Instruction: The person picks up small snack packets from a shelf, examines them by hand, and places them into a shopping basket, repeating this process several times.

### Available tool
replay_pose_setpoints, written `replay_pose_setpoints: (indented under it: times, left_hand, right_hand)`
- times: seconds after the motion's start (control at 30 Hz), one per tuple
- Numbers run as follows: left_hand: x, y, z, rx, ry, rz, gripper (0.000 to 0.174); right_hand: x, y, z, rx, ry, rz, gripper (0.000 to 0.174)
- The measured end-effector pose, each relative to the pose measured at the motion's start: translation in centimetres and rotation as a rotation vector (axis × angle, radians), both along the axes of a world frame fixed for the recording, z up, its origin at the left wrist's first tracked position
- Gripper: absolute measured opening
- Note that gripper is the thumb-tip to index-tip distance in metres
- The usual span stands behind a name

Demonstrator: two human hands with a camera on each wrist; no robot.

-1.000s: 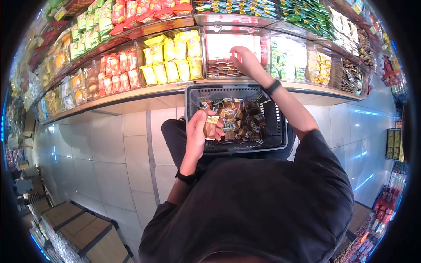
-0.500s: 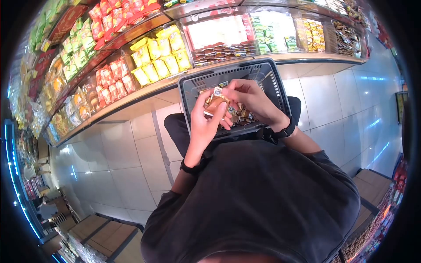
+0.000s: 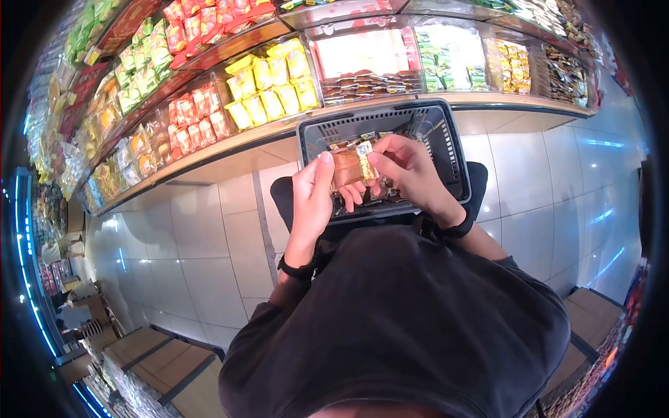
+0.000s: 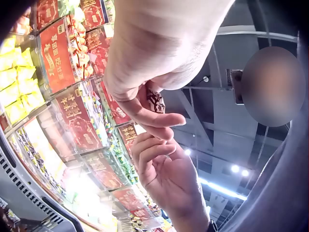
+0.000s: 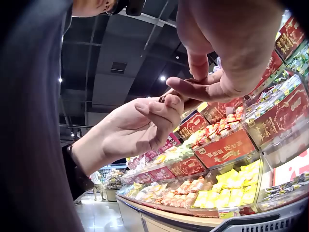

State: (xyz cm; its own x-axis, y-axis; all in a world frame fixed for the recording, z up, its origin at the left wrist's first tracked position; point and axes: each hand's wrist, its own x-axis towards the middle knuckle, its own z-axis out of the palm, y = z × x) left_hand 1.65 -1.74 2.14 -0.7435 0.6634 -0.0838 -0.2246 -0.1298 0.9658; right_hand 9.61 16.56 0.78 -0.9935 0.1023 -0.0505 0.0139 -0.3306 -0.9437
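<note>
Head view: A person in a dark shirt (image 3: 390,313) holds a small brown packet (image 3: 348,169) above a black shopping basket (image 3: 456,150), near a wooden shelf edge (image 3: 230,155). The left hand (image 3: 311,191) grips the packet's left end, thumb on top and fingers beneath; the right hand (image 3: 411,167) pinches the paler, printed right end. Held at both ends, the packet is probably kept steady that way, its upper face toward the wearer. The basket sits close to the body between dark-clad knees, presumably for easy reach; the hands partly hide the dark packets inside. On the far side, yellow packets (image 3: 272,87) fill a bin left of flat dark packets (image 3: 369,85), apparently sorted by kind.

Left wrist view: Seen from below, the left hand's fingers bend around the packet, which shows only a dark-patterned patch, and the two hands' fingertips meet. Red signs (image 4: 57,57) on the bins and ceiling lamps (image 4: 235,168), the latter absent from the head view, stand out here.

Right wrist view: Fingers cover nearly all of the packet; how firmly the right hand presses cannot be told. In the aisle at far left, a distant person (image 5: 98,185) stands on the pale floor.
</note>
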Motion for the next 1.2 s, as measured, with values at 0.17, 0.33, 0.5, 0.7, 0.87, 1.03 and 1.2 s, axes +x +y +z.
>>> replay_pose_setpoints:
  times: [0.17,0.33,0.5,0.7,0.87,1.03,1.2]
  left_hand:
    - [0.4,0.3,0.8,0.008,0.051,-0.002,0.051]
    - [0.3,0.5,0.9,-0.014,0.08,0.012,0.051]
    - [-0.2,0.3,0.0,-0.069,0.059,0.007,0.05]
    - [-0.3,0.4,0.5,0.145,-0.123,0.06,0.039]
    - [0.2,-0.2,0.8,0.028,0.153,0.036,0.032]
    - [0.9,-0.3,2.6,0.116,0.221,0.063,0.04]
    - [0.9,-0.5,2.8,0.17,0.224,-0.005,0.042]
  right_hand:
    - [0.1,0.3,0.4,-0.071,0.01,-0.04,0.014]
    - [0.1,0.2,0.9,-0.076,-0.015,-0.024,0.013]
    - [0.3,0.9,0.1,0.091,-0.06,0.023,0.012]
    - [0.6,0.2,0.6,0.772,0.43,-0.365,0.009]
    - [0.6,1.0,0.1,1.105,0.783,-0.358,0.024]
    - [0.7,0.8,-0.4,1.171,0.816,-0.457,0.024]
    - [-0.3,0.7,-0.7,1.1,0.905,-0.548,0.021]
